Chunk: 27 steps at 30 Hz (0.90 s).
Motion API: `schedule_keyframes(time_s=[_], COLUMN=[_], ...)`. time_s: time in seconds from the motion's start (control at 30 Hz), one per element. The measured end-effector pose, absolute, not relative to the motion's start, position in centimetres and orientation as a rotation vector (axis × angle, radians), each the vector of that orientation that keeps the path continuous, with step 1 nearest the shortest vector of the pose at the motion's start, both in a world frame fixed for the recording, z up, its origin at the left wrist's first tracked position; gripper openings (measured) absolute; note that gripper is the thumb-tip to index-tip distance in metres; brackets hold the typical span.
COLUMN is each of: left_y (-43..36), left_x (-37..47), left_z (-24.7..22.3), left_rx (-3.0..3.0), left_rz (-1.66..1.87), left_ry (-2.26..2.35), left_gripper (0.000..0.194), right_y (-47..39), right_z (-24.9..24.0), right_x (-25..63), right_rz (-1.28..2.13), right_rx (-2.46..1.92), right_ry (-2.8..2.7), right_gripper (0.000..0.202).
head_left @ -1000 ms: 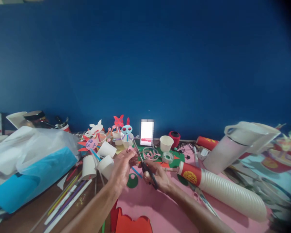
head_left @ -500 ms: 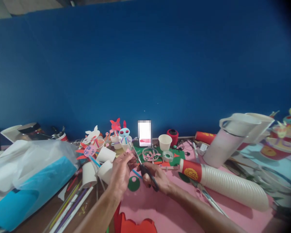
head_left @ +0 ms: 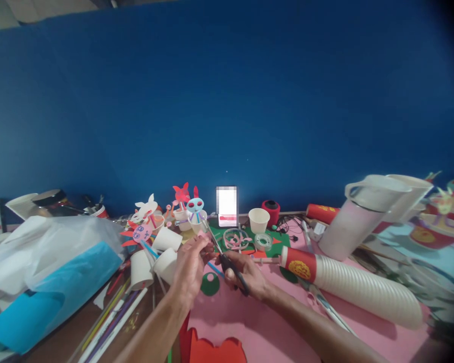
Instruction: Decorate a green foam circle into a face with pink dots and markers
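Note:
My right hand (head_left: pixel 245 275) is closed round the black handles of a pair of scissors (head_left: pixel 234 272), whose blades point up and to the left. Just left of it, my left hand (head_left: pixel 194 257) pinches a small pink piece (head_left: pixel 202 236) at its fingertips, beside the blades. Whether the blades touch the piece is too small to tell. Both hands are above a pink sheet (head_left: pixel 227 315), with a green round piece (head_left: pixel 210 284) below them. A red paper shape (head_left: pixel 217 350) lies at the near edge.
Left are white cups (head_left: pixel 141 269), paper figures (head_left: pixel 195 205) and a blue sheet (head_left: pixel 56 297). A phone (head_left: pixel 227 205) stands at the back, near a tape roll (head_left: pixel 263 241). A long stack of cups (head_left: pixel 359 285) and a white jug (head_left: pixel 357 217) occupy the right.
The view has shifted slightly, so the objects appear a little further right. Both hands keep nearly the same pose and hold the same things.

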<state>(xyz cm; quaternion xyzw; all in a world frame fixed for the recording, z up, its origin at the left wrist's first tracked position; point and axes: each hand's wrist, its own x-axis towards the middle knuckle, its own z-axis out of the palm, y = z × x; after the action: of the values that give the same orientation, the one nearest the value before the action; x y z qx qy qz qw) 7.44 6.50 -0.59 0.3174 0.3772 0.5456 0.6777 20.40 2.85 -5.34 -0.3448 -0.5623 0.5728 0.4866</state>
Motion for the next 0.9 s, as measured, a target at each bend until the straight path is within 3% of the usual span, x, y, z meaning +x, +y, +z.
schedule_keyframes(time_s=[0.4,0.9], left_y=[6.69,6.85], left_x=[7.17,6.69], left_z=[-0.81,-0.78], left_rx=[0.724,0.768], left_rz=[1.208,1.188], left_ry=[0.865,0.895], left_gripper=[0.011,0.009], right_y=[2.70,2.73], right_z=[-4.98,-4.84], right_x=[20.46,20.93], right_rz=[1.385,1.394], right_rx=[-0.892,-0.877], right_ry=[-1.388,-1.423], right_gripper=[0.053,0.043])
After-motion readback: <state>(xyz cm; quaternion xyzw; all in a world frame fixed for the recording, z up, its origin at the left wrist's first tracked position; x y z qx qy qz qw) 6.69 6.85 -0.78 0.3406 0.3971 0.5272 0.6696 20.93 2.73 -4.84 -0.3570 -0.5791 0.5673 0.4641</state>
